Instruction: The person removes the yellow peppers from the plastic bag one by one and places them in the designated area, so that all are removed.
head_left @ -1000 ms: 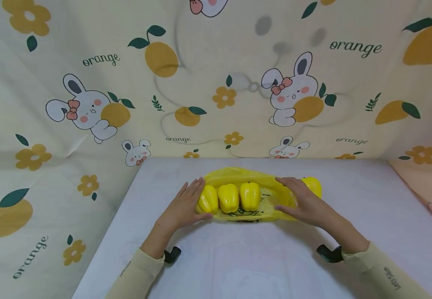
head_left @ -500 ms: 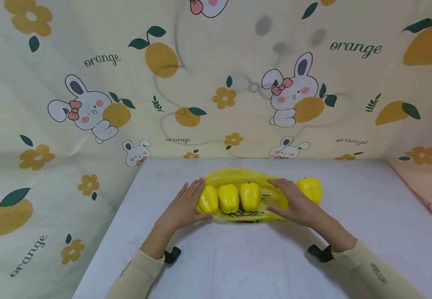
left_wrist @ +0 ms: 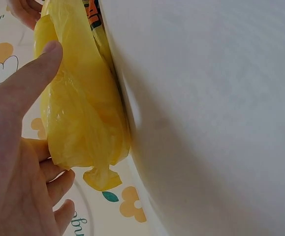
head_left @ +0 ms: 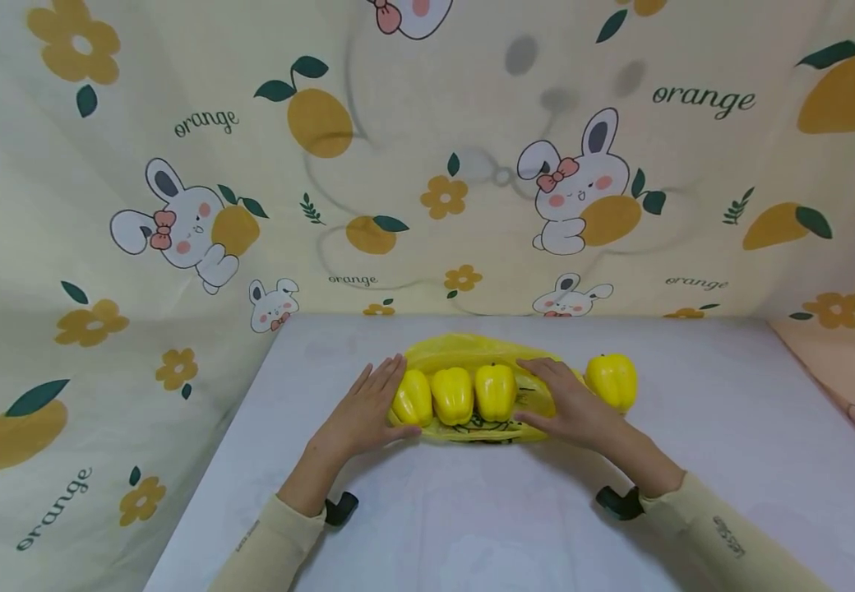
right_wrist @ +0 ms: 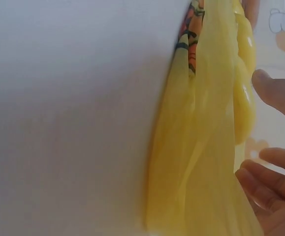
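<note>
In the head view a yellow plastic bag (head_left: pixel 464 344) with dark print lies on the table. A row of yellow bell peppers (head_left: pixel 496 393) sits within it. My left hand (head_left: pixel 368 411) lies along the bag's left end, beside the leftmost pepper (head_left: pixel 412 398). The left wrist view shows its thumb (left_wrist: pixel 39 73) over the bag's near side. My right hand (head_left: pixel 575 407) reaches over the bag's right part, thumb and fingers spread apart. Another yellow bell pepper (head_left: pixel 612 382) lies outside, behind the right hand. The bag's right end is partly hidden by that hand.
The white tabletop (head_left: pixel 472 510) stretches in front of the bag and to both sides. Behind stands a cream curtain (head_left: pixel 398 181) printed with rabbits and oranges. Both wrists wear small black devices, the left one (head_left: pixel 341 510) and the right one (head_left: pixel 620 502).
My right hand has slid left along the bag, and the bag's right part now reaches less far right. The loose pepper shows more fully. My left hand has stayed in place.
</note>
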Demonstrator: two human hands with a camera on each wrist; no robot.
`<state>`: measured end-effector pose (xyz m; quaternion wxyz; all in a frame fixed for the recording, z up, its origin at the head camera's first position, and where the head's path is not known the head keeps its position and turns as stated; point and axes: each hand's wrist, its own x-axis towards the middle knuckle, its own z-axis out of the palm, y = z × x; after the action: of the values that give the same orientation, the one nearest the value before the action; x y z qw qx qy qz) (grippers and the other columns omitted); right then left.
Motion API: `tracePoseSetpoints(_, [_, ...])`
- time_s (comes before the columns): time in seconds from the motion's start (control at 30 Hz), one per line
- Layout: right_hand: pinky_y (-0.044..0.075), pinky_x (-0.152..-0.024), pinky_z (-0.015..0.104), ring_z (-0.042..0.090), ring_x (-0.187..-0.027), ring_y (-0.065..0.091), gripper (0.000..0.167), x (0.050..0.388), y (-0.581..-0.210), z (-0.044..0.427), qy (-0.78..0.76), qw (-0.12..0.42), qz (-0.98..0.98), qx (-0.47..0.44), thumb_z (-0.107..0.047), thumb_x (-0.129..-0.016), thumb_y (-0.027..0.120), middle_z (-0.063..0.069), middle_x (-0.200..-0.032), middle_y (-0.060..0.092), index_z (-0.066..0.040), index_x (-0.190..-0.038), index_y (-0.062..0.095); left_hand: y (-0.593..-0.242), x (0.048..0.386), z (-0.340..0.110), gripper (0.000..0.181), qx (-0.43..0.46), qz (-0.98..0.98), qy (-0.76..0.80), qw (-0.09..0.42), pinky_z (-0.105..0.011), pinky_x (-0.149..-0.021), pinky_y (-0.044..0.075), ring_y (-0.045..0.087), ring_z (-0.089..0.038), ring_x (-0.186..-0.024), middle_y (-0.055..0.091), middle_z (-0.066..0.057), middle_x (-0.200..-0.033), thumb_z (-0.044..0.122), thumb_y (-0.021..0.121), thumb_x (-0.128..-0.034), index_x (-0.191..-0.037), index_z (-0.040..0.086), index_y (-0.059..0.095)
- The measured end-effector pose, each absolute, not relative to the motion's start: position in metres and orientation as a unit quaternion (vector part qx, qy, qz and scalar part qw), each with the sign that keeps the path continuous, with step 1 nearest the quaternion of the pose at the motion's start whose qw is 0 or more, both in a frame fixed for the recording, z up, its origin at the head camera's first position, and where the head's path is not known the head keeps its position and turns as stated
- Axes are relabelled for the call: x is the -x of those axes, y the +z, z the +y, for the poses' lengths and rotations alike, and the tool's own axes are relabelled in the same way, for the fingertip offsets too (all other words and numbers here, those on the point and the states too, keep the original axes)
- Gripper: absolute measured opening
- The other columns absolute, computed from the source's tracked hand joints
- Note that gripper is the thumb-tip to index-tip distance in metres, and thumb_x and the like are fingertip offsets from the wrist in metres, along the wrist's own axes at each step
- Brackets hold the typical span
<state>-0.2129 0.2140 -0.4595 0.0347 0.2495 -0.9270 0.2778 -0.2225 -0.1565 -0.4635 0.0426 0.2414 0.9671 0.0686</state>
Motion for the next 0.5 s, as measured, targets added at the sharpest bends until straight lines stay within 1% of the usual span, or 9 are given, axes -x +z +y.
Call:
tracePoseSetpoints(0.13, [0.047, -0.115, 0.066, 0.044, -0.144, 0.048, 0.088, 0.212, -0.462, 0.209, 0.280, 0.041, -0.926, -0.252, -0.036, -0.091, 0.089, 0.022, -0.156, 0.052, -0.003, -0.160, 0.045, -0.465, 0.220, -0.157, 0.117, -0.244, 0.967, 0.072, 0.035, -0.047, -0.136, 0.004, 0.012, -0.026, -0.167, 0.010, -0.008, -0.181, 0.068, 0.072, -0.0937, -0.173, 0.006, 0.012])
tracePoseSetpoints(0.3, [0.049, -0.115, 0.063, 0.041, -0.142, 0.050, 0.091, 0.212, -0.469, 0.203, 0.271, 0.045, -0.929, -0.246, -0.038, -0.089, 0.090, 0.020, -0.154, 0.054, -0.004, -0.160, 0.046, -0.466, 0.218, -0.157, 0.117, -0.244, 0.967, 0.068, 0.032, -0.046, -0.136, 0.004, 0.012, -0.026, -0.167, 0.010, -0.008, -0.181, 0.069, 0.071, -0.0934, -0.173, 0.006, 0.011])
tracePoseSetpoints(0.5, [0.050, -0.114, 0.063, 0.042, -0.139, 0.053, 0.089, 0.210, -0.476, 0.196, 0.264, 0.057, -0.932, -0.242, -0.038, -0.089, 0.091, 0.020, -0.152, 0.056, -0.003, -0.159, 0.048, -0.470, 0.216, -0.157, 0.118, -0.242, 0.967, 0.068, 0.028, -0.046, -0.136, 0.004, 0.013, -0.026, -0.167, 0.011, -0.008, -0.181, 0.069, 0.072, -0.0926, -0.173, 0.007, 0.012])
